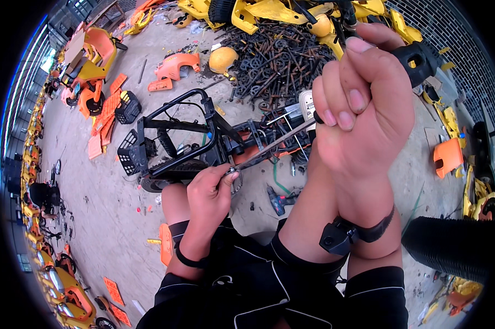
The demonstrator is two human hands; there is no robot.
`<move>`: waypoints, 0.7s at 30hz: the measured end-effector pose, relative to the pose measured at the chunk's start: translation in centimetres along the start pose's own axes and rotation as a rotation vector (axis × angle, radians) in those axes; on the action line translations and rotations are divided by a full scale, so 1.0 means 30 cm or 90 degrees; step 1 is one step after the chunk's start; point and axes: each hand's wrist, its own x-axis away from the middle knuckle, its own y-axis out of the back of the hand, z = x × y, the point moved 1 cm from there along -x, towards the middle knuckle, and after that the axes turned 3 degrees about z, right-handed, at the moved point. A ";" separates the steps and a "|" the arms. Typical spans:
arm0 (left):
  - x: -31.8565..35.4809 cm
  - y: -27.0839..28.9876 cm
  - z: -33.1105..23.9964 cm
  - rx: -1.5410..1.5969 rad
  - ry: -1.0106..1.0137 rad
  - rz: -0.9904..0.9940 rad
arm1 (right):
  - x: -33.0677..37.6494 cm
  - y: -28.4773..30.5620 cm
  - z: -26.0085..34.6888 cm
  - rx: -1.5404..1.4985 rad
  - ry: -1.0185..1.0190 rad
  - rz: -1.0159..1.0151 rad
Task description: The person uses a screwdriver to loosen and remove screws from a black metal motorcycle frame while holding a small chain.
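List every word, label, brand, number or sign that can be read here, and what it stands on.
None can be read.
White part beside the right hand: dark marks, too small to read.
Black clothing: a pale curved mark, no legible letters.
Power drill: too small to make out any lettering.

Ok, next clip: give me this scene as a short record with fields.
Left hand: at the lower end of a metal rod; exact grip unclear
Right hand: raised, closed on the rod's upper end
Workpiece: black tubular frame
Floor: power drill between the legs
Background: pile of dark metal parts
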 end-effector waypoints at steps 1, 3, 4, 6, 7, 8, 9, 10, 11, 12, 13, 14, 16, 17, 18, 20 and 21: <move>-0.003 -0.002 -0.010 -0.008 0.001 -0.008 | 0.005 0.009 -0.014 -0.030 0.020 -0.017; -0.009 -0.008 -0.023 -0.026 -0.002 -0.028 | 0.003 0.027 -0.035 -0.051 0.029 -0.047; -0.012 -0.012 -0.025 -0.036 -0.005 -0.040 | 0.001 0.024 -0.038 -0.052 0.037 -0.054; -0.014 -0.021 -0.028 -0.049 -0.006 -0.061 | 0.002 -0.015 -0.021 -0.002 0.052 -0.048; -0.013 -0.025 -0.030 -0.054 -0.003 -0.071 | 0.001 -0.033 -0.012 0.025 0.052 -0.050; -0.013 -0.028 -0.031 -0.059 0.000 -0.080 | 0.000 -0.045 -0.004 0.061 0.037 -0.064; -0.012 -0.030 -0.032 -0.067 0.008 -0.082 | 0.000 -0.044 -0.008 0.066 0.033 -0.084; -0.010 -0.032 -0.032 -0.074 0.014 -0.082 | 0.001 -0.041 -0.011 0.072 0.030 -0.105; -0.009 -0.034 -0.031 -0.082 0.021 -0.082 | 0.004 -0.025 -0.028 0.046 0.037 -0.131; -0.009 -0.034 -0.027 -0.086 0.016 -0.087 | 0.004 -0.024 -0.032 0.033 0.033 -0.159; -0.008 -0.036 -0.021 -0.090 0.013 -0.093 | 0.003 -0.023 -0.038 0.019 0.027 -0.187; -0.007 -0.036 -0.015 -0.094 0.010 -0.100 | -0.002 -0.036 -0.033 0.018 0.011 -0.217; -0.005 -0.028 0.005 -0.030 0.054 -0.071 | -0.010 -0.035 -0.028 0.027 0.022 -0.169; -0.007 -0.023 0.012 0.005 0.074 -0.055 | -0.019 -0.008 -0.003 0.039 0.052 -0.093; -0.010 -0.015 0.024 0.049 0.065 -0.042 | -0.027 0.016 0.022 0.051 0.081 -0.017; -0.005 0.006 0.062 0.125 0.053 -0.020 | -0.037 0.060 0.034 -0.055 0.090 0.050; -0.005 0.016 0.063 0.147 0.062 -0.014 | -0.047 0.084 0.037 -0.089 0.069 0.109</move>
